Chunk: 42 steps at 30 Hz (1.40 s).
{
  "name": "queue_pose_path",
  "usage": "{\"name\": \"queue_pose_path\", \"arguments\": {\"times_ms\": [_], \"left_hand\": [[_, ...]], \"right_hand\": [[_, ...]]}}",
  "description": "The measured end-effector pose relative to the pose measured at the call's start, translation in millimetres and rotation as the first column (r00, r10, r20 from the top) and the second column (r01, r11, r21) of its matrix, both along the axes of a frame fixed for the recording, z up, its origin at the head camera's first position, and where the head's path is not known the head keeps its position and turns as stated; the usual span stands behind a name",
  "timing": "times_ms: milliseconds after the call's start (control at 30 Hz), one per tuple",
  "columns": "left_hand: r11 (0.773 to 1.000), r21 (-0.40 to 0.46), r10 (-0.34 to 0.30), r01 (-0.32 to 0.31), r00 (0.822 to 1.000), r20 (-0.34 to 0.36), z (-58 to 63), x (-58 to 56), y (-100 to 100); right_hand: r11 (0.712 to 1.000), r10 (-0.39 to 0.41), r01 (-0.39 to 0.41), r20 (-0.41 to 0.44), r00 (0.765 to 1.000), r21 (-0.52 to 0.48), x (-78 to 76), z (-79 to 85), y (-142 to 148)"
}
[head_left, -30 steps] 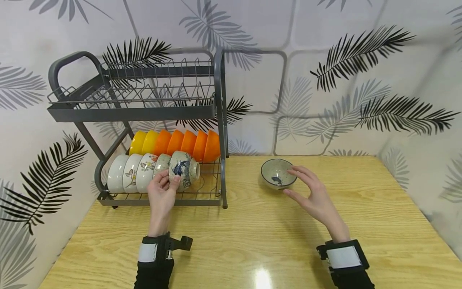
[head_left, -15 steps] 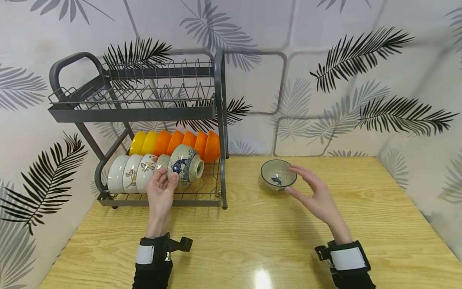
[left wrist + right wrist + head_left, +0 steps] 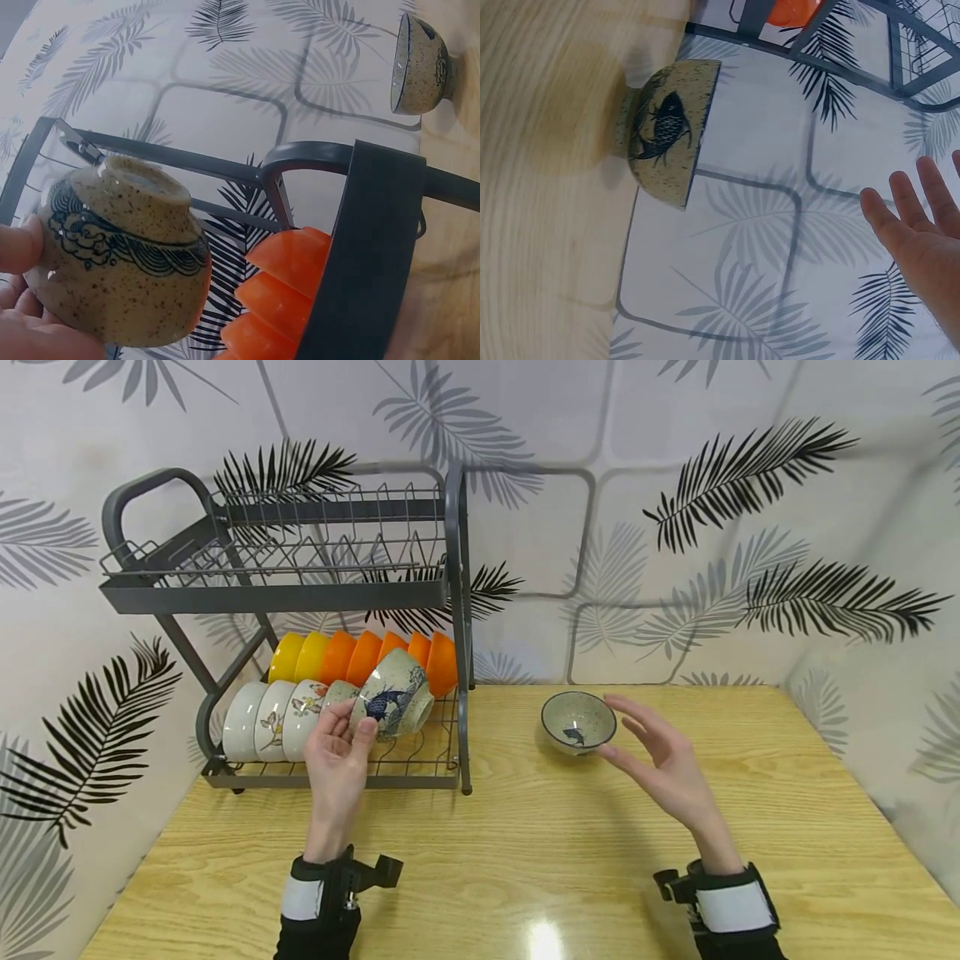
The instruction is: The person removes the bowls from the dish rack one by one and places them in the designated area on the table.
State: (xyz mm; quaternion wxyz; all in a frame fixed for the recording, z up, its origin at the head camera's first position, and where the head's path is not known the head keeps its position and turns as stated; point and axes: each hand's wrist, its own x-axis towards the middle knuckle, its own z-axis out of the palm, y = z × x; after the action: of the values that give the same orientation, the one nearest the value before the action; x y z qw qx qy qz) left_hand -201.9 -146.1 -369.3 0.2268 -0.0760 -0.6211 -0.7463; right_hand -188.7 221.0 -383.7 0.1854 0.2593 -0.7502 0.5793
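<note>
My left hand (image 3: 336,764) pinches a speckled grey bowl with a blue fish (image 3: 390,697) by its rim side, thumb in front. The bowl is tilted, its foot pointing right, in front of the dish rack's lower shelf. In the left wrist view the foot and blue wave band of this bowl (image 3: 135,255) face up. On the table to the right, a matching fish bowl (image 3: 577,722) stands upright. Beside its right edge is my right hand (image 3: 667,768), thumb and fingers spread, holding nothing. The right wrist view shows a gap between those fingers (image 3: 907,202) and the bowl (image 3: 671,135).
A dark two-tier dish rack (image 3: 285,597) stands at the left. Its lower shelf has several white and speckled bowls (image 3: 243,722) in front, with yellow and orange bowls (image 3: 337,656) behind. The wooden table (image 3: 495,860) meets a leaf-patterned wall at the back.
My left hand has lifted the fish bowl slightly out of the front row and turned it, tilting it up and right. My right hand has drawn slightly right, away from the bowl on the table.
</note>
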Motion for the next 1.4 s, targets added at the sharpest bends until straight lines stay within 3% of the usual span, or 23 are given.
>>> {"name": "queue_pose_path", "arguments": {"times_ms": [100,200,333,467,633,767,967,1033,1267,1400], "left_hand": [[0.999,-0.041,-0.032,0.028,0.995,-0.092,1.4,2.9,2.0],[0.993,-0.098,-0.086,0.068,0.977,-0.194,1.2,5.0,4.5],[0.976,-0.177,-0.178,0.128,0.934,-0.309,-0.7,6.7,10.1],[0.956,-0.218,-0.268,0.197,0.888,-0.373,-3.2,7.5,18.8],[0.923,-0.305,-0.338,0.234,0.871,-0.356,-6.8,10.3,30.5],[0.88,-0.406,-0.393,0.245,0.857,-0.333,-9.9,13.0,38.4],[0.799,-0.529,-0.503,0.286,0.801,-0.326,-10.4,14.3,46.5],[0.771,-0.572,-0.525,0.279,0.788,-0.323,-10.4,14.9,48.6],[0.7,-0.67,-0.556,0.248,0.778,-0.292,-8.3,19.5,53.7],[0.668,-0.712,-0.58,0.218,0.751,-0.315,-7.4,19.3,56.6]], "right_hand": [[0.998,0.041,-0.042,-0.015,0.999,-0.036,2.9,4.6,-0.9],[0.996,0.078,-0.079,-0.017,0.997,-0.047,5.5,8.5,-1.0],[0.991,0.127,-0.128,-0.023,0.992,-0.04,8.9,12.4,-1.2],[0.985,0.17,-0.171,-0.052,0.984,-0.021,12.8,15.5,-3.2],[0.982,0.19,-0.19,-0.062,0.98,0.005,17.4,18.0,-9.5],[0.982,0.185,-0.183,-0.06,0.981,0.045,19.8,17.3,-14.8],[0.973,0.194,-0.184,-0.064,0.979,0.137,21.0,16.3,-22.6],[0.968,0.187,-0.174,-0.057,0.981,0.178,21.6,15.9,-25.2],[0.953,0.183,-0.162,-0.06,0.981,0.256,22.1,12.9,-29.9],[0.947,0.181,-0.155,-0.072,0.981,0.281,21.9,12.0,-31.6]]}}
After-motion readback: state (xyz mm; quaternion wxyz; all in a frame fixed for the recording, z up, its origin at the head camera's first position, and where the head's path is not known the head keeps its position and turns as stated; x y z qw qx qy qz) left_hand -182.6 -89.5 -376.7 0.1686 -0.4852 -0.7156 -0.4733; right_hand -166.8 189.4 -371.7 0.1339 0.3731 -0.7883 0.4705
